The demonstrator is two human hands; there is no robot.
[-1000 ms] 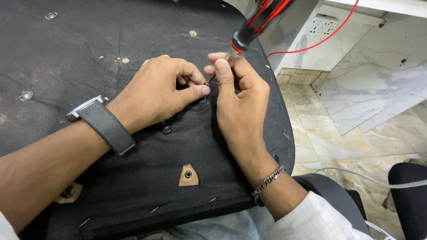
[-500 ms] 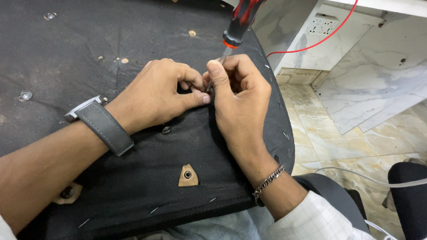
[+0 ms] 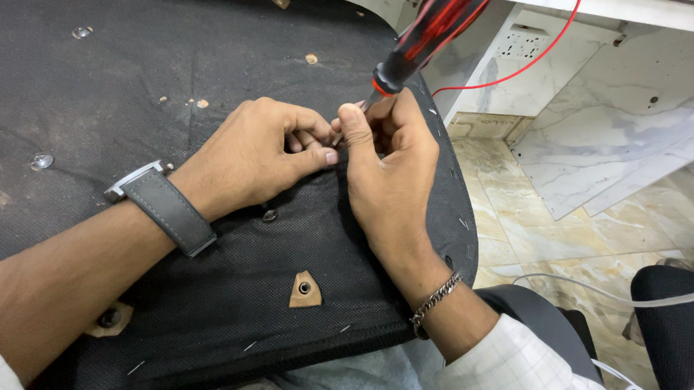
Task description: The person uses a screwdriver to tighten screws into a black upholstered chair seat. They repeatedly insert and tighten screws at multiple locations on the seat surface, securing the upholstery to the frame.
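Working on a black fabric panel (image 3: 202, 290), lying across the lap and under both wrists. Right hand (image 3: 391, 170) closing narrowly round the shaft of a screwdriver (image 3: 428, 35), red-and-black handle sticking up and away beyond the knuckles. Left hand (image 3: 259, 152) curling beside it, thumb tip touching the right fingers, pinching at the spot where the tip meets the cloth; what sits under the pinch staying hidden. Probably light and stiff, the tool, with a smooth handle; best gripping low on the shaft for control. Likely soft over a rigid backing, the panel, so pressing flat rather than gripping. Near the right wrist, a tan patch (image 3: 305, 291) with a hole.
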